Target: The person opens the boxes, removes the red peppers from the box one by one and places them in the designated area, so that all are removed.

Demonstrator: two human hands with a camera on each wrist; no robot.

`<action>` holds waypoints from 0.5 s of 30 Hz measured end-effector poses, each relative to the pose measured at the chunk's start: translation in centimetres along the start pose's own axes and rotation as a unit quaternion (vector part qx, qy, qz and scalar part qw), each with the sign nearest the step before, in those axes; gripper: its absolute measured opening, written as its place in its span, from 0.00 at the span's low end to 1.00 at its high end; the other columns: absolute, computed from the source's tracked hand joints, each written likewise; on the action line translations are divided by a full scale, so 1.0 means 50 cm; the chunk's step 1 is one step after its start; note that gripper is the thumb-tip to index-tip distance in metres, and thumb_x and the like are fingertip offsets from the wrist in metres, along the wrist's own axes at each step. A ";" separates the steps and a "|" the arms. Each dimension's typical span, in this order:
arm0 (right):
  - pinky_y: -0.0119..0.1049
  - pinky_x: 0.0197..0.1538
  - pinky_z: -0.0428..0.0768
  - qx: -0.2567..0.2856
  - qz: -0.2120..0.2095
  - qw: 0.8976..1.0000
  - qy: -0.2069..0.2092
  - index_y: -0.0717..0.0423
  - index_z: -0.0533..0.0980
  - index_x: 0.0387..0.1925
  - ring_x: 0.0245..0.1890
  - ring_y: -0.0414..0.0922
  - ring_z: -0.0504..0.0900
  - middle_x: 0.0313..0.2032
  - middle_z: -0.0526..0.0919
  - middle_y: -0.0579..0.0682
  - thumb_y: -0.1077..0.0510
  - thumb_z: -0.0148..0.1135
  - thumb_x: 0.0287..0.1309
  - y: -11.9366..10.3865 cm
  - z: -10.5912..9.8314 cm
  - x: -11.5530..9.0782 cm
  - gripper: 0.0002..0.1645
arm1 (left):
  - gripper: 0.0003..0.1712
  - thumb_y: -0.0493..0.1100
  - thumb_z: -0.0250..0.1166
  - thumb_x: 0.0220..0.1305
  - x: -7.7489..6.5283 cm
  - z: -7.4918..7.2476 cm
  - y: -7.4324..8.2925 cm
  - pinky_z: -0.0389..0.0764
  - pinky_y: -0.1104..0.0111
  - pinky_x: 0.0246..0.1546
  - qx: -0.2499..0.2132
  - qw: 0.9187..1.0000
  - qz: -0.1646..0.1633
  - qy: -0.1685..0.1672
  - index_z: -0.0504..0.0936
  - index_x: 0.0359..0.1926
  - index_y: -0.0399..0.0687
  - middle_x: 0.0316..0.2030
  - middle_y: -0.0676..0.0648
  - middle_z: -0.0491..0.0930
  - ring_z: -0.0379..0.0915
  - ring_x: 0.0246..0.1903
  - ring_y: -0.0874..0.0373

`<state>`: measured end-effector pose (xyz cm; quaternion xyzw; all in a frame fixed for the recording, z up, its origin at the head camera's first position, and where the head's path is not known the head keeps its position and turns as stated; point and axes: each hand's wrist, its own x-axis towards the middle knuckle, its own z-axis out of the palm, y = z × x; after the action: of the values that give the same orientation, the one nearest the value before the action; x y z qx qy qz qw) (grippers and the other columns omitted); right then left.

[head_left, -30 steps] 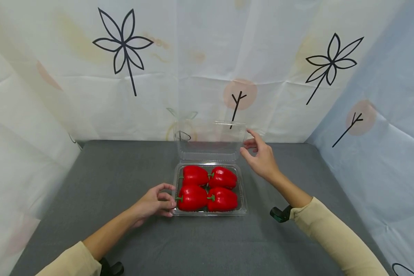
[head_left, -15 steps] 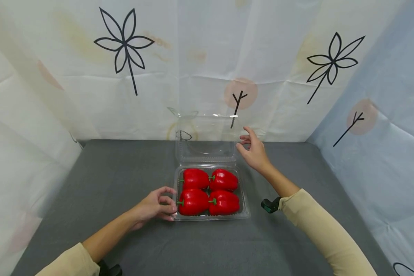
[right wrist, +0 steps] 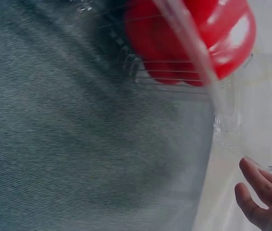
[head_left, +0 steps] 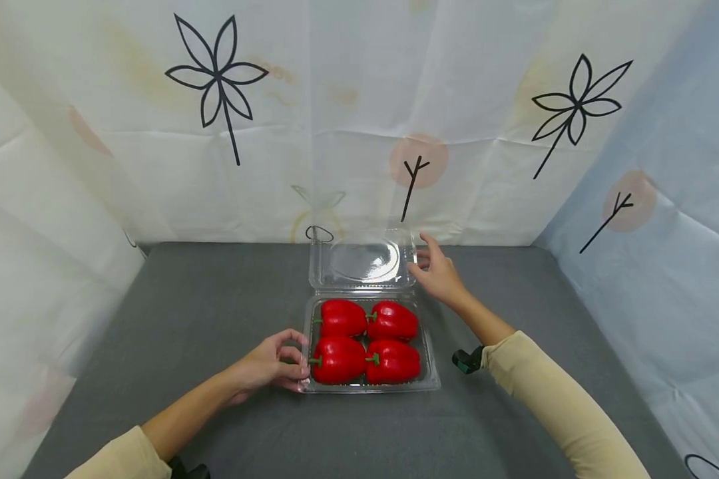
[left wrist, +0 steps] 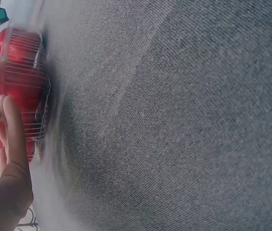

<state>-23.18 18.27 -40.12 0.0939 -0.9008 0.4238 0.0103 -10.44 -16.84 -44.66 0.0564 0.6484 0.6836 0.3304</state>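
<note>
Left hand point(head_left: 273, 365) pinches the rim of the clear plastic container point(head_left: 371, 389) at about 8 o'clock, rim between thumb and fingers. Right hand point(head_left: 443, 275) is at the 3 o'clock edge of the clear lid point(head_left: 365, 263), fingers spread, fingertips at the plastic; can't tell how firm the contact is.

Container sits on the gray table point(head_left: 216, 286), base flat. Lid joins it along the 12 o'clock side, open, tilted back, bright glare on it. Four red bell peppers point(head_left: 338, 360) lie inside, two by two: one each at 10, 2, 4 and 8 o'clock. Green stems point to 9 o'clock. Peppers uncovered from above.

Beyond the table at 12 o'clock: white cloth backdrop point(head_left: 347, 100), black flower outlines at 11 and 1. Person wears beige sleeves point(head_left: 560, 399); dark wrist device point(head_left: 467, 360) near the right cuff.
</note>
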 end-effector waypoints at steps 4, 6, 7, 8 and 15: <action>0.57 0.53 0.79 -0.009 0.007 1.000 -0.019 0.56 0.48 0.77 0.56 0.61 0.79 0.63 0.72 0.68 0.56 0.57 0.67 0.011 0.006 -0.007 0.43 | 0.30 0.32 0.69 0.61 -0.001 0.002 -0.002 0.86 0.56 0.38 0.002 1.000 -0.003 -0.001 0.61 0.58 0.33 0.32 0.45 0.80 0.82 0.32 0.52; 0.57 0.53 0.79 -0.011 0.009 1.000 -0.024 0.56 0.48 0.77 0.56 0.61 0.79 0.63 0.72 0.69 0.56 0.57 0.67 0.016 0.009 -0.010 0.43 | 0.30 0.32 0.69 0.61 0.000 0.003 -0.003 0.86 0.55 0.39 0.003 1.000 -0.005 -0.001 0.62 0.58 0.34 0.32 0.45 0.80 0.82 0.32 0.52; 0.57 0.53 0.79 -0.012 0.012 0.999 -0.028 0.56 0.48 0.77 0.56 0.62 0.79 0.63 0.72 0.69 0.56 0.57 0.67 0.019 0.010 -0.012 0.43 | 0.30 0.32 0.69 0.61 0.000 0.004 -0.004 0.86 0.55 0.39 0.004 1.000 -0.006 -0.001 0.62 0.58 0.34 0.32 0.45 0.80 0.82 0.32 0.52; 0.57 0.53 0.79 -0.015 0.013 0.999 -0.033 0.57 0.48 0.76 0.57 0.62 0.78 0.63 0.72 0.69 0.56 0.57 0.67 0.023 0.011 -0.013 0.43 | 0.30 0.32 0.69 0.61 0.000 0.004 -0.003 0.86 0.55 0.39 0.005 1.000 -0.006 0.000 0.62 0.58 0.34 0.32 0.45 0.80 0.82 0.33 0.52; 0.57 0.56 0.78 -0.034 0.021 0.996 -0.085 0.60 0.48 0.76 0.60 0.64 0.75 0.64 0.69 0.72 0.54 0.57 0.69 0.042 0.017 -0.024 0.43 | 0.29 0.32 0.69 0.61 0.000 0.006 -0.005 0.86 0.55 0.38 0.008 1.000 -0.008 -0.001 0.62 0.58 0.35 0.32 0.45 0.80 0.82 0.32 0.52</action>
<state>-22.32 19.12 -42.37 0.1098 -0.9141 0.3835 -0.0722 -10.19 -16.61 -44.84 0.0547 0.6537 0.6759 0.3360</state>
